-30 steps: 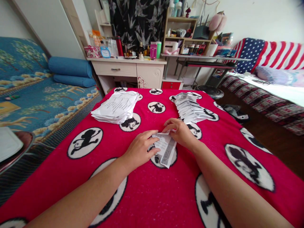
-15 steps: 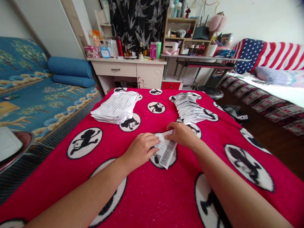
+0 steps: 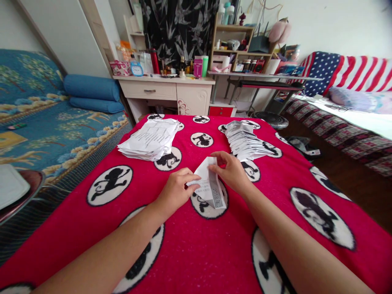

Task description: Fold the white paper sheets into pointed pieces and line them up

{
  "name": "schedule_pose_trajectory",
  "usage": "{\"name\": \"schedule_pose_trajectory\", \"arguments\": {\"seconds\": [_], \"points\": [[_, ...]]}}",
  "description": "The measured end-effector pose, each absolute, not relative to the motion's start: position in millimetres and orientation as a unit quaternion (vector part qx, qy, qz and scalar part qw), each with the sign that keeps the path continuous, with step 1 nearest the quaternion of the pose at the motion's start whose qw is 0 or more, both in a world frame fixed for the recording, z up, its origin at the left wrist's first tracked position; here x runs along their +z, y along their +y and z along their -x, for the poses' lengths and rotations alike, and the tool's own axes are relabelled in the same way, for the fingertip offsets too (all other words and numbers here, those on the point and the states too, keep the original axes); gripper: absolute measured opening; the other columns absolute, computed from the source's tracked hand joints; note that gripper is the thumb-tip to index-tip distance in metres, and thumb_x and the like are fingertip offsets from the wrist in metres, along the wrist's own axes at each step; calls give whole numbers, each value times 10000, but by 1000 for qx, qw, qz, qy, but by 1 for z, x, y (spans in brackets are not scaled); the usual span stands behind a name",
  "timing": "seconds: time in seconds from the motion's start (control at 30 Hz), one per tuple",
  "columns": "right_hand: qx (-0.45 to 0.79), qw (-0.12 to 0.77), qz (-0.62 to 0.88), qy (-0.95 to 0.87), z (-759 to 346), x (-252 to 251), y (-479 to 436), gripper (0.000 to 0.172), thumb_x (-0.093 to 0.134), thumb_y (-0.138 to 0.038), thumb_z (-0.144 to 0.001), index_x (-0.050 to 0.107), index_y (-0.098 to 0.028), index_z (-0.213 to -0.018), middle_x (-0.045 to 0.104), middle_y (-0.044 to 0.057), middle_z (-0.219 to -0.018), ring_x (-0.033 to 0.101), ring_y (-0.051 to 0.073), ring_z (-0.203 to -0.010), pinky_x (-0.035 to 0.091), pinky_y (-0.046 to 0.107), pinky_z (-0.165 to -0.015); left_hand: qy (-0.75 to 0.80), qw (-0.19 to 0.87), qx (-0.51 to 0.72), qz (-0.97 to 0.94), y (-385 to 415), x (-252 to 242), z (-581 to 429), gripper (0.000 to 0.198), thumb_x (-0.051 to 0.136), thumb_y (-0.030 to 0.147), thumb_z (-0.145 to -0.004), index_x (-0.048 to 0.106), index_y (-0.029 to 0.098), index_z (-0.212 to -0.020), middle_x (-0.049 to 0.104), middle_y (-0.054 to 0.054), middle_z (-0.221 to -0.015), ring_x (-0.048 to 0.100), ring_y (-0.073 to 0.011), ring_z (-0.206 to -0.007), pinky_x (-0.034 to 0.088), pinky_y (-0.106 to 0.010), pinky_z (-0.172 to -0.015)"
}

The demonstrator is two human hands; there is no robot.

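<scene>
A folded sheet of paper [image 3: 206, 179] with a grey band reading "2018" is held between my hands above the red blanket. My left hand [image 3: 176, 188] pinches its left corner between thumb and fingers. At the upper right edge, my right hand [image 3: 230, 171] grips the paper with thumb and index finger. Farther left lies a stack of printed sheets [image 3: 150, 139]. Beyond my right hand, a fanned row of folded papers [image 3: 246, 141] overlaps on the blanket.
The red blanket [image 3: 190, 253] with monkey ovals covers the surface before me. Behind it stand a white desk [image 3: 159, 89] with bottles and boxes, and a shelf [image 3: 234, 51]. A blue sofa [image 3: 61, 126] is at left, a bed [image 3: 337, 126] at right.
The folded paper has turned and opened out toward the left. My left hand has shifted slightly left with its corner, and my right hand has moved a little up.
</scene>
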State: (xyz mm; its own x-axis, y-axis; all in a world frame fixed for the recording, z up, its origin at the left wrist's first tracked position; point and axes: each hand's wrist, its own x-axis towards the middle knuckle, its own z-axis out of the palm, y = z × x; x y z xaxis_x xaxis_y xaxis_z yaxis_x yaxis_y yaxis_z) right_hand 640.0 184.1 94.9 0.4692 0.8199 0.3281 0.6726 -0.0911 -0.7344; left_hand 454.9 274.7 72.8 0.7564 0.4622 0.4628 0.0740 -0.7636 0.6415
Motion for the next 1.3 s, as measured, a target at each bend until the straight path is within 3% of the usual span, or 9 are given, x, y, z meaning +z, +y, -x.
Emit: {"name": "schedule_pose_trajectory", "arguments": {"seconds": [0.1,0.23,0.37,0.53,0.73,0.97,1.1,1.23,1.3], "points": [[135,534,702,-450,-635,95,185,380,673,-373,-767,621,-158,-1075,697,94,-992,644,206,-881,500,313,-762,220,349,396,-821,276,77,-454,157,696,187,-777,738,180,-927,672,-43,-855,630,-146,-774,506,-253,-687],[337,588,620,-396,-621,101,184,483,629,-555,-769,628,-164,-1052,715,77,-913,670,218,-830,525,300,-669,281,470,459,-699,282,76,-455,251,717,309,-761,726,165,-965,675,-56,-912,651,-164,-773,537,-263,-656],[384,606,590,-370,-608,99,185,579,800,-391,-620,567,-172,-1103,712,40,-815,668,175,-662,522,269,-576,289,563,462,-621,286,71,-457,339,742,356,-722,719,139,-982,682,-75,-957,667,-184,-780,572,-300,-664],[310,640,626,-320,-613,93,186,443,750,-316,-649,559,-170,-1021,667,2,-713,618,130,-545,514,247,-533,254,490,426,-717,285,71,-456,285,693,331,-776,734,163,-1002,683,-83,-1012,651,-192,-911,549,-297,-777],[274,633,651,-317,-627,90,185,403,701,-357,-674,543,-182,-1001,670,21,-728,626,158,-574,542,287,-556,217,373,332,-839,278,72,-456,240,686,222,-778,736,168,-1006,680,-49,-804,607,-133,-671,489,-231,-575],[237,563,695,-380,-636,82,186,385,657,-308,-715,557,-163,-1058,653,9,-709,603,148,-552,511,273,-531,230,318,307,-867,278,68,-455,194,636,248,-832,741,189,-985,695,-37,-806,594,-125,-652,473,-237,-595],[209,454,733,-461,-643,82,185,352,639,-240,-732,608,-159,-1073,642,-7,-681,581,139,-560,457,255,-540,259,252,319,-876,282,66,-453,169,676,282,-795,739,227,-942,662,-51,-928,629,-189,-864,512,-320,-794],[121,329,782,-516,-642,89,181,223,652,-208,-737,679,-201,-958,681,16,-776,602,159,-696,424,261,-626,284,172,323,-886,287,68,-451,634,791,290,-663,581,244,-1260,471,-115,-1362,500,-300,-1214,406,-464,-1032],[52,284,793,-536,-640,90,180,209,680,-229,-732,692,-215,-940,683,29,-828,596,180,-774,416,280,-682,274,155,304,-899,291,70,-451,755,792,319,-665,485,247,-1352,391,-127,-1459,396,-332,-1320,347,-515,-1075]]}}
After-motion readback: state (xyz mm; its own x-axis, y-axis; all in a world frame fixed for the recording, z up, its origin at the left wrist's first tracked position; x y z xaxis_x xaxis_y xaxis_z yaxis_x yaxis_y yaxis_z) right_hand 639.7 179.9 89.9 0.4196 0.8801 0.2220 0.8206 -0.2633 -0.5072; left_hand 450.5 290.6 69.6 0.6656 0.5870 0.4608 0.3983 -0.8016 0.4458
